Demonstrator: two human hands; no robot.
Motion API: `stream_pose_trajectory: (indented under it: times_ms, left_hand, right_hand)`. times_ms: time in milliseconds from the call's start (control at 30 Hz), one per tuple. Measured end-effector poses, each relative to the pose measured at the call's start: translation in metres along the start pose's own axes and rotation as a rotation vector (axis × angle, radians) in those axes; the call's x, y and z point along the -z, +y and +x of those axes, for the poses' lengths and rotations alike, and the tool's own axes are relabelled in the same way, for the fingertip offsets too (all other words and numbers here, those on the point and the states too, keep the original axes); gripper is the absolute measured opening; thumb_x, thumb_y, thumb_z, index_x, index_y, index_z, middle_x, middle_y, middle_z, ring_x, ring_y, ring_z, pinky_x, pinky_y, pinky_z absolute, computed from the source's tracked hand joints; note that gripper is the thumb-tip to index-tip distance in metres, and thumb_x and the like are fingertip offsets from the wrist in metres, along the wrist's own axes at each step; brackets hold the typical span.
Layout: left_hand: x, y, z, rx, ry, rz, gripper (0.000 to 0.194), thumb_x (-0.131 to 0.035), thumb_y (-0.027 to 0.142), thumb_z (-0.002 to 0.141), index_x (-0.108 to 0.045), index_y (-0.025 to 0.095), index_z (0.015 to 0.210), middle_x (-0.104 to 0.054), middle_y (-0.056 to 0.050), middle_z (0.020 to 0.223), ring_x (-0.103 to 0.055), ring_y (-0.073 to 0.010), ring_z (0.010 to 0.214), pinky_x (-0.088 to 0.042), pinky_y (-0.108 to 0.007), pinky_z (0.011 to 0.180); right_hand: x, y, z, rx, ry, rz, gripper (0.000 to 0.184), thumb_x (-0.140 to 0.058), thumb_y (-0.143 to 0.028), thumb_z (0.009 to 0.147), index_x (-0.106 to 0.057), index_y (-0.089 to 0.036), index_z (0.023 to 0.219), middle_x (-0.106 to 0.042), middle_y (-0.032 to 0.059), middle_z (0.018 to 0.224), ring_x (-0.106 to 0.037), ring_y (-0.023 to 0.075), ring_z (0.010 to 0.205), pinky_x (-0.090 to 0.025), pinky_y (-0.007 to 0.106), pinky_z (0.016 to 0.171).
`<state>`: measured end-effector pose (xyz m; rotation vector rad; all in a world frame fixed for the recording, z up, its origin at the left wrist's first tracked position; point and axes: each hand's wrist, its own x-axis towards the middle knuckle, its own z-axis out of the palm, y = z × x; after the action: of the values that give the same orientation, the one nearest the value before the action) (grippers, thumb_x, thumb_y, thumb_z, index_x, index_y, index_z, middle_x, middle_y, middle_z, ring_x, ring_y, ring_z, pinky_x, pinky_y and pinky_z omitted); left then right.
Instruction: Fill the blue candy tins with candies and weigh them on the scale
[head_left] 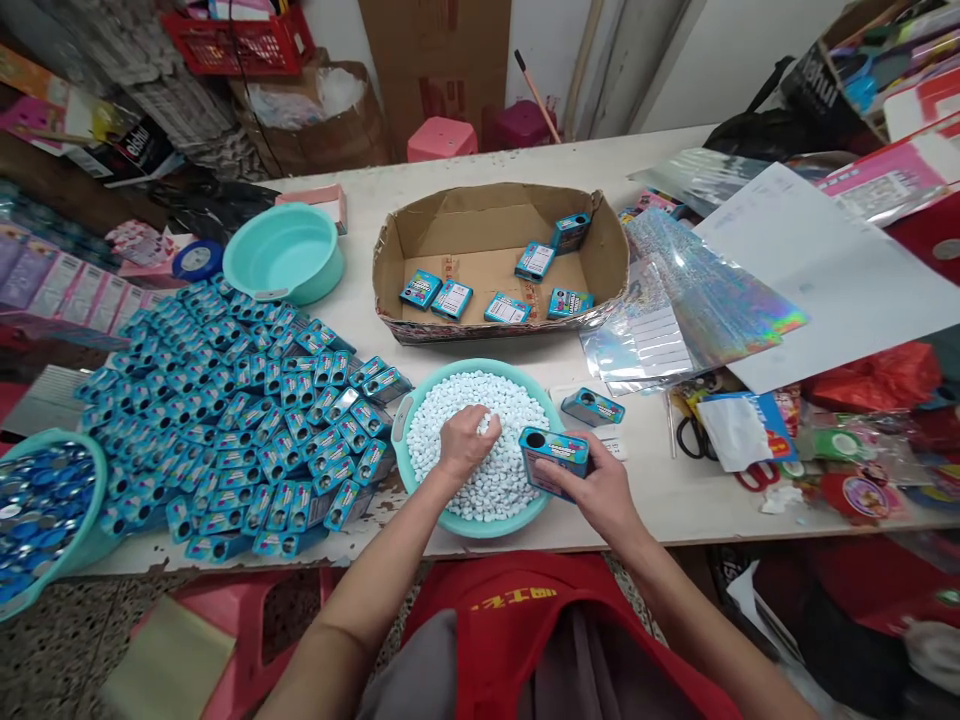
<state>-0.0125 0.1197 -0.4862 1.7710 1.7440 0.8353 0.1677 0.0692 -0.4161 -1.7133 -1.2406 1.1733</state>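
My left hand (pixel 466 440) is over a mint-green basin (pixel 405 455) filled with small white bead-like pieces (pixel 480 495). Its fingers are pinched together at the surface of the pieces, with some white showing at the fingertips. On the basin's right side, my right hand (pixel 600 485) grips a small blue printed box (pixel 555 462), thumb on the front. A dark round hole shows in that box's top. Just behind it another blue box (pixel 592 407) lies on the table.
Many similar boxes (pixel 247 420) crowd the table's left. A low cardboard box (pixel 502 325) behind the basin holds several more. An empty basin (pixel 281 250) stands at back left, one with blue gems (pixel 45 510) at far left. Holographic sheets (pixel 705 290) and scissors (pixel 694 437) lie right.
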Motion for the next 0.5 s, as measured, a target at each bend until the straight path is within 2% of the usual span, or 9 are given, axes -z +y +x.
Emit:
stream_pose_trajectory:
  times_ms: [133,200,267,333,400,500]
  left_hand:
    - [0.025,0.03,-0.003,0.383,0.086,-0.619,0.019,-0.054,0.035,0.075,-0.058,0.019,0.066,-0.051,0.003,0.056,-0.046,-0.0095,0.051,-0.036,-0.021,0.05]
    - [0.037,0.047,-0.004,0.511,0.105,-0.934,0.02,-0.055,0.036,0.074,-0.058,0.017,0.069,-0.05,0.003,0.055,-0.042,-0.0073,0.044,-0.03,-0.019,0.042]
    - [0.044,0.059,-0.004,0.54,0.131,-1.177,0.02,-0.056,0.036,0.073,-0.057,0.017,0.074,-0.054,0.002,0.059,-0.043,-0.007,0.042,-0.031,-0.019,0.04]
    - [0.047,0.066,-0.003,0.525,0.147,-1.321,0.02,-0.057,0.036,0.072,-0.056,0.017,0.076,-0.058,0.0,0.063,-0.05,-0.0086,0.045,-0.037,-0.02,0.042]
    - [0.048,0.069,0.0,0.52,0.167,-1.38,0.019,-0.058,0.035,0.072,-0.054,0.017,0.072,-0.057,0.001,0.062,-0.055,-0.0107,0.05,-0.043,-0.022,0.048]
    - [0.048,0.068,0.003,0.54,0.262,-1.372,0.023,-0.061,0.034,0.072,-0.05,0.016,0.062,-0.052,0.003,0.058,-0.055,-0.01,0.051,-0.044,-0.022,0.05]
  right_hand:
    - [-0.013,-0.009,0.0,0.358,-0.017,-0.323,0.032,-0.069,-0.045,0.074,-0.059,-0.021,0.092,-0.064,0.006,0.086,-0.062,0.0231,0.081,-0.05,0.034,0.071]
    - [-0.021,-0.014,-0.001,0.481,-0.066,-0.424,0.026,-0.064,-0.041,0.079,-0.058,-0.021,0.095,-0.064,0.007,0.089,-0.061,0.0235,0.084,-0.048,0.033,0.071]
    - [-0.028,-0.018,-0.001,0.557,-0.125,-0.493,0.023,-0.062,-0.038,0.081,-0.057,-0.021,0.097,-0.064,0.0074,0.09,-0.061,0.0238,0.085,-0.047,0.033,0.07]
    - [-0.034,-0.02,-0.001,0.593,-0.172,-0.519,0.022,-0.061,-0.035,0.082,-0.057,-0.021,0.098,-0.064,0.0074,0.09,-0.06,0.0239,0.086,-0.047,0.033,0.069]
    - [-0.037,-0.02,0.001,0.582,-0.182,-0.514,0.022,-0.061,-0.034,0.082,-0.057,-0.02,0.099,-0.064,0.0075,0.091,-0.061,0.0236,0.085,-0.047,0.032,0.068]
    - [-0.04,-0.019,0.003,0.533,-0.139,-0.499,0.025,-0.063,-0.036,0.08,-0.057,-0.02,0.098,-0.063,0.0074,0.091,-0.061,0.0236,0.086,-0.048,0.032,0.068]
